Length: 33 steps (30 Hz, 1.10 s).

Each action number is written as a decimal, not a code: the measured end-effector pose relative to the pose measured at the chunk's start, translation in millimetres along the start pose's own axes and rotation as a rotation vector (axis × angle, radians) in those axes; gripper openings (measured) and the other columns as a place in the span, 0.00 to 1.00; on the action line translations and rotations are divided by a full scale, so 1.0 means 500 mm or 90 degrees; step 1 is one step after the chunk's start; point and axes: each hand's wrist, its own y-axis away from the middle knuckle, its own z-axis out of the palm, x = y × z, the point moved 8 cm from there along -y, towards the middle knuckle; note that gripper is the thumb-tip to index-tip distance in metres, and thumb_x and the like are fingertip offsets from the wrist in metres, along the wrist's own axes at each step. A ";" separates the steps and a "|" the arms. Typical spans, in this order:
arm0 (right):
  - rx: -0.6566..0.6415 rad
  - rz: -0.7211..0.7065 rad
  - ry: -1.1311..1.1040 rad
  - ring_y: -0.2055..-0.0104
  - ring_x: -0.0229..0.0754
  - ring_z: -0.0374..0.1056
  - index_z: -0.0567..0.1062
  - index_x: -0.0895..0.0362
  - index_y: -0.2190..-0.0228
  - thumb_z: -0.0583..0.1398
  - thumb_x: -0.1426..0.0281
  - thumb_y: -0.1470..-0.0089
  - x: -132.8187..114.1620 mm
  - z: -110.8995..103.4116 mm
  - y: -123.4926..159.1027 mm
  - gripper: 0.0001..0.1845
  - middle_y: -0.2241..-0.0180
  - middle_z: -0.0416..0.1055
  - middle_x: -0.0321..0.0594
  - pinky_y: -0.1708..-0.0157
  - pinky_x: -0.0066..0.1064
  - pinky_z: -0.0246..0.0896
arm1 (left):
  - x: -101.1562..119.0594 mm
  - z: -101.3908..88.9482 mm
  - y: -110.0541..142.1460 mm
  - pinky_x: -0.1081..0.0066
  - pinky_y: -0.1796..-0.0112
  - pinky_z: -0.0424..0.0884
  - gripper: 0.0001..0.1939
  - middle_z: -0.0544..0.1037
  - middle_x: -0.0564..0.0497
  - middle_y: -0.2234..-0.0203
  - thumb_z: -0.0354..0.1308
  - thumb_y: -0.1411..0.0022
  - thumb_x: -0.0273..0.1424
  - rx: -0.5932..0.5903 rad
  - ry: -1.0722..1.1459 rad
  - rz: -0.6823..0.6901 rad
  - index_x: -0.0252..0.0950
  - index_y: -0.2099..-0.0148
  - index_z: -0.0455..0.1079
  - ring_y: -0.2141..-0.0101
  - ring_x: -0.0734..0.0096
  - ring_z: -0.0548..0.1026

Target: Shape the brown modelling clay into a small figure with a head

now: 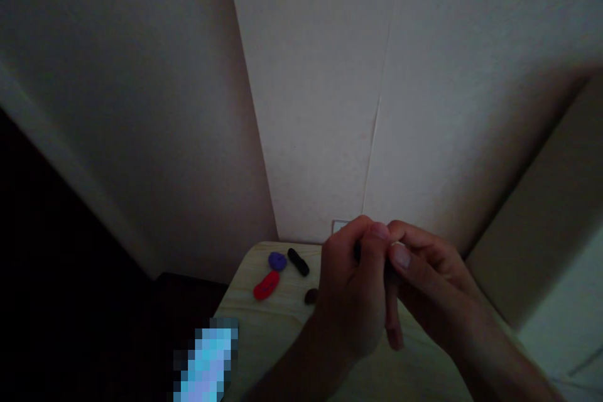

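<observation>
My left hand (355, 292) and my right hand (431, 276) meet above the small table, fingertips close together. Between them is a dark lump (391, 270), probably modelling clay, mostly hidden by my fingers. My left fingers curl around it, while my right thumb and forefinger pinch at its side. On the tabletop to the left lie a purple clay lump (277, 260), a red clay piece (266, 286) and a black clay stick (298, 262). A brown clay lump (311, 296) shows just beside my left hand, partly covered by it.
The pale wooden table (254, 320) has a rounded far corner and stands against a light wall (320, 107). A bright pixelated screen (207, 361) is at its lower left edge. Behind my hands, a white wall plate (338, 225) shows partly. A pale panel (556, 213) rises on the right.
</observation>
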 end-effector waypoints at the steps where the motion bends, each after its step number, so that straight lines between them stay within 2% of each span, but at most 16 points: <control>1: 0.001 0.003 -0.007 0.85 0.38 0.74 0.75 0.54 0.66 0.62 0.57 0.33 0.000 0.001 0.000 0.15 0.79 0.79 0.35 0.86 0.22 0.68 | 0.002 -0.001 0.001 0.75 0.84 0.55 0.25 0.62 0.59 0.86 0.55 0.30 0.52 0.006 -0.006 0.008 0.39 0.73 0.65 0.85 0.77 0.60; 7: -0.003 0.014 -0.005 0.86 0.37 0.74 0.75 0.55 0.66 0.62 0.58 0.32 -0.005 0.007 0.000 0.15 0.80 0.79 0.35 0.86 0.21 0.68 | 0.008 -0.006 0.000 0.75 0.82 0.57 0.28 0.61 0.58 0.85 0.53 0.29 0.53 0.039 -0.032 0.021 0.39 0.75 0.64 0.83 0.76 0.61; 11: 0.020 0.022 0.011 0.86 0.38 0.74 0.75 0.55 0.64 0.63 0.58 0.33 -0.005 0.000 -0.003 0.13 0.79 0.79 0.33 0.87 0.22 0.69 | 0.012 -0.004 -0.003 0.77 0.81 0.57 0.28 0.60 0.58 0.84 0.54 0.29 0.52 0.034 -0.055 0.028 0.38 0.75 0.61 0.81 0.78 0.61; 14: 0.028 0.018 0.021 0.87 0.38 0.73 0.76 0.55 0.67 0.63 0.58 0.34 -0.005 -0.004 -0.006 0.15 0.81 0.78 0.34 0.87 0.23 0.69 | 0.005 -0.002 -0.004 0.78 0.81 0.57 0.28 0.60 0.59 0.84 0.54 0.28 0.51 0.023 -0.050 0.018 0.37 0.74 0.62 0.82 0.79 0.61; 17: 0.052 -0.006 0.066 0.87 0.37 0.72 0.76 0.57 0.71 0.62 0.56 0.33 -0.012 -0.016 -0.007 0.20 0.83 0.77 0.36 0.87 0.22 0.68 | -0.014 0.017 -0.002 0.77 0.86 0.54 0.26 0.58 0.62 0.87 0.50 0.27 0.53 -0.049 0.021 -0.031 0.39 0.70 0.61 0.88 0.79 0.59; 19: 0.101 -0.031 0.109 0.87 0.37 0.70 0.77 0.57 0.71 0.62 0.54 0.34 -0.022 -0.036 -0.005 0.21 0.84 0.75 0.37 0.87 0.22 0.66 | -0.016 0.031 0.002 0.77 0.85 0.57 0.23 0.60 0.62 0.87 0.50 0.27 0.53 -0.100 0.059 -0.040 0.39 0.65 0.63 0.88 0.77 0.61; 24: 0.262 -0.080 0.169 0.88 0.35 0.65 0.82 0.55 0.65 0.65 0.53 0.37 -0.046 -0.091 0.009 0.18 0.84 0.73 0.34 0.90 0.22 0.60 | 0.004 0.042 0.012 0.74 0.71 0.68 0.15 0.69 0.57 0.77 0.52 0.25 0.42 -0.141 -0.038 0.011 0.36 0.49 0.71 0.75 0.75 0.71; 26: 0.277 -0.100 0.183 0.87 0.34 0.65 0.83 0.55 0.65 0.66 0.53 0.38 -0.055 -0.094 0.012 0.17 0.82 0.74 0.35 0.89 0.22 0.61 | 0.011 0.043 0.013 0.72 0.68 0.69 0.14 0.70 0.56 0.75 0.52 0.24 0.39 -0.140 -0.072 0.022 0.36 0.48 0.72 0.72 0.73 0.72; 30: 0.257 -0.148 0.213 0.83 0.35 0.68 0.85 0.54 0.63 0.68 0.56 0.39 -0.073 -0.079 0.011 0.13 0.78 0.75 0.36 0.85 0.23 0.66 | 0.022 0.041 0.014 0.71 0.68 0.68 0.13 0.71 0.55 0.73 0.52 0.25 0.37 -0.123 -0.108 0.038 0.37 0.48 0.72 0.71 0.72 0.72; 33: 0.250 -0.159 0.208 0.83 0.34 0.66 0.85 0.53 0.64 0.69 0.59 0.40 -0.076 -0.074 0.011 0.11 0.77 0.75 0.36 0.86 0.23 0.65 | 0.026 0.042 0.015 0.71 0.68 0.68 0.13 0.72 0.55 0.72 0.51 0.25 0.37 -0.125 -0.106 0.039 0.38 0.47 0.72 0.71 0.72 0.72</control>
